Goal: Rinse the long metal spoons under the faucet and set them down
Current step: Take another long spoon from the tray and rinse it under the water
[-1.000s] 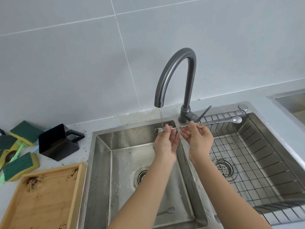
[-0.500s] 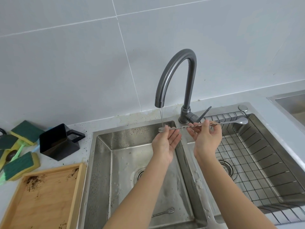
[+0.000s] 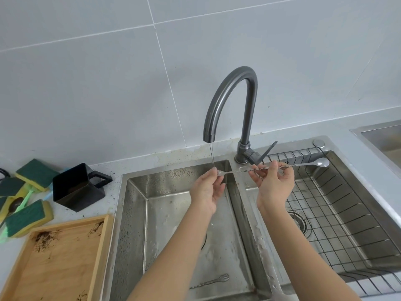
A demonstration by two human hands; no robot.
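Observation:
I hold a long metal spoon (image 3: 303, 165) level across the divider between the two sink basins. It has a twisted shaft, a bowl at the right end and a small fork at the left end. My left hand (image 3: 208, 190) pinches the fork end, right under the thin stream of water from the dark grey faucet (image 3: 230, 101). My right hand (image 3: 273, 185) grips the twisted shaft near its middle. A second long utensil with a fork end (image 3: 211, 281) lies on the floor of the left basin (image 3: 134, 213).
The right basin holds a wire rack (image 3: 347, 205) over a drain. On the counter to the left stand a black square cup (image 3: 79, 187), several green and yellow sponges (image 3: 26, 216) and a wooden tray (image 3: 58, 261) with dark crumbs. Another sink edge (image 3: 379, 135) shows at far right.
The spoon has slid to the right, so its bowl reaches farther over the wire rack. My right hand shifted right along the shaft, and my left hand now pinches the fork tip under the stream.

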